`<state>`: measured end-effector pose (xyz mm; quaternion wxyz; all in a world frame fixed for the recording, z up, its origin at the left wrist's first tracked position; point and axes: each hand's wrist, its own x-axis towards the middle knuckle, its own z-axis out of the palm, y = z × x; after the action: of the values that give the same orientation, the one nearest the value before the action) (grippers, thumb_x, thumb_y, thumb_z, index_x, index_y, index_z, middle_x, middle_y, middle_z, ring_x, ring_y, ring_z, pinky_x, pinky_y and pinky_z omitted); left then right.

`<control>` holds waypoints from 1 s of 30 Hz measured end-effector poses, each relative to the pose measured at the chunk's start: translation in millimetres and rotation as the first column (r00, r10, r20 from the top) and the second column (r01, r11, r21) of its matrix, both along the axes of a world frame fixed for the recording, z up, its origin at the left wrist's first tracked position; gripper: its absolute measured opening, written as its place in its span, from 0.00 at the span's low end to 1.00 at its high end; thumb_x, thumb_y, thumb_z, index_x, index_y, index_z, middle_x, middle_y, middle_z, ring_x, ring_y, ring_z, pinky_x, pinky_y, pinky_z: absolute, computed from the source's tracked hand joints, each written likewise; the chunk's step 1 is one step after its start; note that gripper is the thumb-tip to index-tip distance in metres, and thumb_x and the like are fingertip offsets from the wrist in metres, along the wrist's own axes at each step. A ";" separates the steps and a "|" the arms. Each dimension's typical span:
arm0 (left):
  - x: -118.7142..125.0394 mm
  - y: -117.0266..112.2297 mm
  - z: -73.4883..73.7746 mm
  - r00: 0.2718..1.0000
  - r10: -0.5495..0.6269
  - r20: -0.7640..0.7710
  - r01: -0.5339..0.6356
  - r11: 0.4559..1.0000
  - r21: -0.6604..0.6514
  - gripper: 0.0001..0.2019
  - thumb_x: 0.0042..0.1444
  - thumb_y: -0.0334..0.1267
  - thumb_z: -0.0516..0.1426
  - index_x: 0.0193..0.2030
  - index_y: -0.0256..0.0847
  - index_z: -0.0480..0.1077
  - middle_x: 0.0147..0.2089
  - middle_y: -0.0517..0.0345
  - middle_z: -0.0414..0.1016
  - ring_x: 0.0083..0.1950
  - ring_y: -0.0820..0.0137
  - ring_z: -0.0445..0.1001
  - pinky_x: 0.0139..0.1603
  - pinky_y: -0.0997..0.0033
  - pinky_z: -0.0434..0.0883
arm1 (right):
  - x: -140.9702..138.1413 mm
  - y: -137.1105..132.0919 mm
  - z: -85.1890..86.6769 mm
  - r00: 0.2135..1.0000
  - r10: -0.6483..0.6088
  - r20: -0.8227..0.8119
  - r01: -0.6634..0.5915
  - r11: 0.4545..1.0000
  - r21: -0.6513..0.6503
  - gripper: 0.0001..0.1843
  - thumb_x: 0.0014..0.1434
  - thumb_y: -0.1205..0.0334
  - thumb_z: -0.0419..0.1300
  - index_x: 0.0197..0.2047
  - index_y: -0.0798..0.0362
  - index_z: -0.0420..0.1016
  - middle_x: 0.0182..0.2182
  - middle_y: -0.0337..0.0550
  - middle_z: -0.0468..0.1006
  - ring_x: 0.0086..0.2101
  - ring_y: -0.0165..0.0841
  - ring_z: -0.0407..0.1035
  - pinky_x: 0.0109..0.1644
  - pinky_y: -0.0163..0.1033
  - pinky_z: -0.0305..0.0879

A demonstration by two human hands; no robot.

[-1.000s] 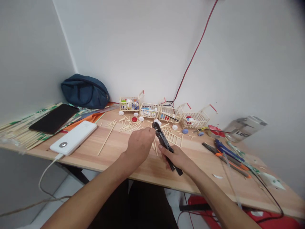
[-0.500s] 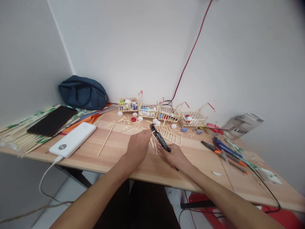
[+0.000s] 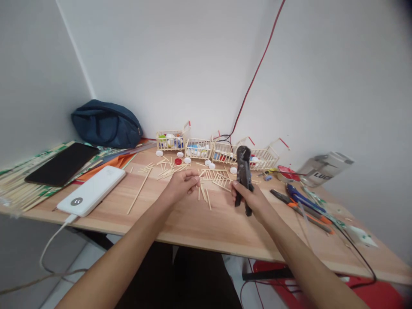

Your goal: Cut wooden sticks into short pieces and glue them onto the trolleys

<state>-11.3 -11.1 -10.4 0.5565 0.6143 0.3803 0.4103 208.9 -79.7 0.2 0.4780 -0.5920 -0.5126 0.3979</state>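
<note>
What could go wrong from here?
The black two-handled hand tool, upright in the right hand, could bump the small pale wooden carts if swung forward, though the gap is hard to judge. The left hand, close to loose thin wooden sticks, might scatter them. The white cable hanging from the rectangular white power bank could snag and drag it off the wooden tabletop.

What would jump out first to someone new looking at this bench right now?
Probably the black hand tool, held up in the right hand in front of the stick carts. Next, the row of four miniature stick carts along the wall, with colourful bits inside. Then the blue bag at the table's back left.
</note>
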 end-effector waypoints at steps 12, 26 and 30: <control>49.9 16.7 23.3 0.960 -0.279 -0.015 0.279 0.960 0.006 0.08 0.49 0.38 0.59 0.31 0.35 0.67 0.24 0.59 0.72 0.20 0.80 0.63 0.21 0.80 0.58 | -7.6 33.0 -8.0 0.998 -0.067 0.017 0.061 0.961 0.268 0.17 0.52 0.46 0.62 0.33 0.53 0.68 0.24 0.37 0.68 0.27 0.31 0.63 0.33 0.36 0.61; 105.2 68.3 18.5 0.613 0.221 -0.758 0.305 0.820 0.485 0.09 0.51 0.28 0.52 0.30 0.36 0.75 0.37 0.47 0.77 0.43 0.62 0.74 0.45 0.66 0.66 | 36.1 36.0 -16.6 0.873 -0.213 -0.438 0.285 0.953 0.104 0.21 0.41 0.51 0.71 0.33 0.53 0.70 0.25 0.38 0.74 0.24 0.29 0.67 0.26 0.35 0.64; 109.6 67.7 15.4 0.546 0.226 -0.807 0.326 0.830 0.453 0.09 0.50 0.27 0.52 0.30 0.36 0.74 0.37 0.43 0.77 0.45 0.60 0.75 0.45 0.65 0.67 | 42.2 36.6 -18.0 0.859 -0.242 -0.452 0.320 0.942 0.102 0.21 0.40 0.51 0.71 0.33 0.53 0.70 0.25 0.37 0.73 0.24 0.29 0.68 0.27 0.35 0.65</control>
<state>98.3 56.7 5.0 0.1150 0.8777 0.4430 0.1418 251.1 -43.1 -17.8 0.6825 -0.5135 -0.3340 0.3987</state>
